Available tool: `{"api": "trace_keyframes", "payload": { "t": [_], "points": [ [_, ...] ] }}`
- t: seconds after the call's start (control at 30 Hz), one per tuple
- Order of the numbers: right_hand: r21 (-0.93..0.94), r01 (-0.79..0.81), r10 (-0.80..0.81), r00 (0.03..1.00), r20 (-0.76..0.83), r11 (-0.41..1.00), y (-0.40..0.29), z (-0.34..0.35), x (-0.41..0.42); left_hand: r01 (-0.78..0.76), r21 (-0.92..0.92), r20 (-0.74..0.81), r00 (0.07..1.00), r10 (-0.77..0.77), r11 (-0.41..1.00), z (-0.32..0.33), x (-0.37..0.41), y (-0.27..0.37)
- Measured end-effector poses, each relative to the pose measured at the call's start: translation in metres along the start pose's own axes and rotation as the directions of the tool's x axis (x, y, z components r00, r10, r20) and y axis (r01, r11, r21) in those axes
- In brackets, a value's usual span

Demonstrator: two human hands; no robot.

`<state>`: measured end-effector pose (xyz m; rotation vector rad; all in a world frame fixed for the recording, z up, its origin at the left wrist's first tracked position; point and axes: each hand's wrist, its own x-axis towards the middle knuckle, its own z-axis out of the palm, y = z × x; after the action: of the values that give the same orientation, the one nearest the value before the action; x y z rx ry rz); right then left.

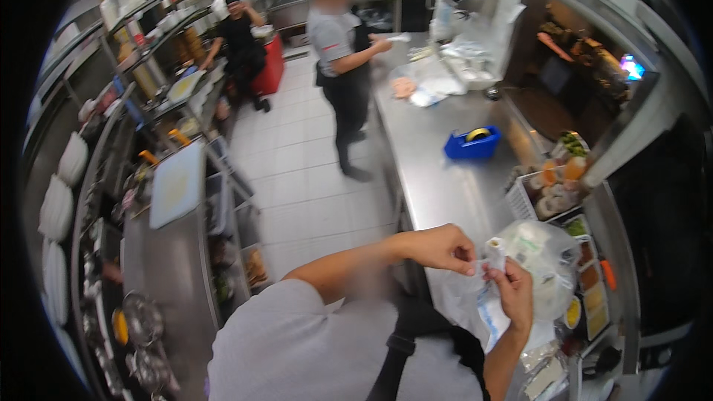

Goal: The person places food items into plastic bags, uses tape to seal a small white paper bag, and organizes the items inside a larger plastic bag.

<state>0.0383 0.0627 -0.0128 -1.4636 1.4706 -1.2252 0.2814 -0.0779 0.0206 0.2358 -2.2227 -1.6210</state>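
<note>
My left hand reaches across from the left, thumb and fingertips pinched on a thin piece of translucent plastic. Close beside it, my right hand grips a small white roll, whose open end points up. Blurring hides what exactly the roll is made of. Below the hands lies a white plastic bag with blue print. A filled, clear plastic bag stands on the steel counter, just right of my right hand; pale contents show through it.
A blue tape dispenser sits farther along the counter. Bottles fill a white basket, near food trays. One co-worker stands at the counter; another person sits farther back. On the left bench is a white cutting board.
</note>
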Motion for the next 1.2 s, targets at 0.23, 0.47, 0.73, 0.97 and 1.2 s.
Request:
{"api": "trace_keyframes", "payload": {
  "t": [0.23, 0.47, 0.73, 0.97, 1.2],
  "points": [
    [0.036, -0.029, 0.023, 0.987, 0.159, 0.999, -0.032, 0.022, -0.002, 0.083, -0.079, -0.115, 0.989, -0.092, 0.993, 0.011, -0.037, 0.004],
    [0.024, -0.094, 0.079, 0.929, 0.36, 0.995, -0.044, 0.026, -0.001, 0.279, -0.242, 0.068, 0.96, -0.271, 0.929, 0.013, -0.046, -0.018],
    [0.061, -0.097, 0.068, 0.931, 0.359, 0.993, -0.052, 0.027, -0.004, 0.303, -0.321, -0.01, 0.946, -0.323, 0.897, 0.012, -0.054, 0.02],
    [-0.054, -0.091, 0.104, 0.924, 0.368, 0.994, -0.051, 0.017, -0.007, 0.33, -0.227, 0.044, 0.943, -0.329, 0.916, 0.023, -0.048, -0.01],
    [0.018, -0.079, 0.067, 0.931, 0.359, 0.997, -0.055, 0.012, -0.011, 0.335, -0.346, -0.011, 0.932, -0.361, 0.876, 0.026, -0.043, 0.018]
  ]
}}
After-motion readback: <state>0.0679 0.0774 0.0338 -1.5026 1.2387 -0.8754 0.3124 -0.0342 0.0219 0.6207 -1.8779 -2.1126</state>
